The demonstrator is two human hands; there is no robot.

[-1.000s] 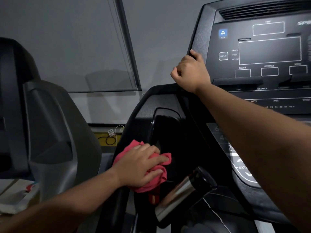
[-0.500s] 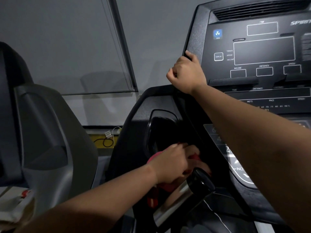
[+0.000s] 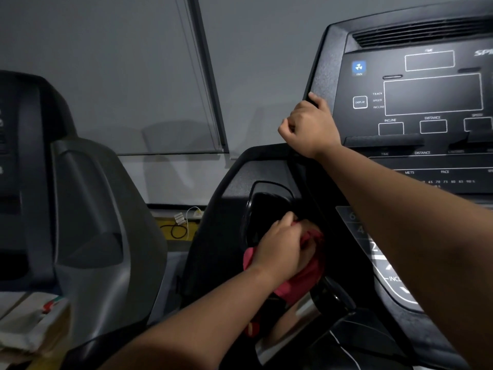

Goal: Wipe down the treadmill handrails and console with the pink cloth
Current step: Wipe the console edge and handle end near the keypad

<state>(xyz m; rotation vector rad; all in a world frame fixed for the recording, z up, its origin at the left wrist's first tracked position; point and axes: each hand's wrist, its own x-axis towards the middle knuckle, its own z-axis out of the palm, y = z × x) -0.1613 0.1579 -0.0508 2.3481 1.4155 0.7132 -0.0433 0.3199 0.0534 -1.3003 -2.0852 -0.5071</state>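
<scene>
My left hand (image 3: 280, 247) grips the pink cloth (image 3: 306, 279) and presses it into the glossy black cup-holder recess (image 3: 262, 209) on the left side of the treadmill console (image 3: 432, 97). Part of the cloth bunches under my palm and hangs down below it. My right hand (image 3: 310, 126) holds the console's left edge with curled fingers, just above the recess. A chrome handrail grip (image 3: 301, 313) with a black end shows beneath the cloth.
A second treadmill's grey console housing (image 3: 101, 225) stands at the left. Papers (image 3: 29, 321) lie at the lower left. A coiled black cable (image 3: 177, 231) and a white plug rest on the yellow floor strip by the wall. Keypad numbers and incline buttons (image 3: 384, 265) sit right of the recess.
My left hand has carried the cloth rightward from the recess's outer rim into the recess and now sits slightly higher inside it. My right hand has kept its hold on the console edge.
</scene>
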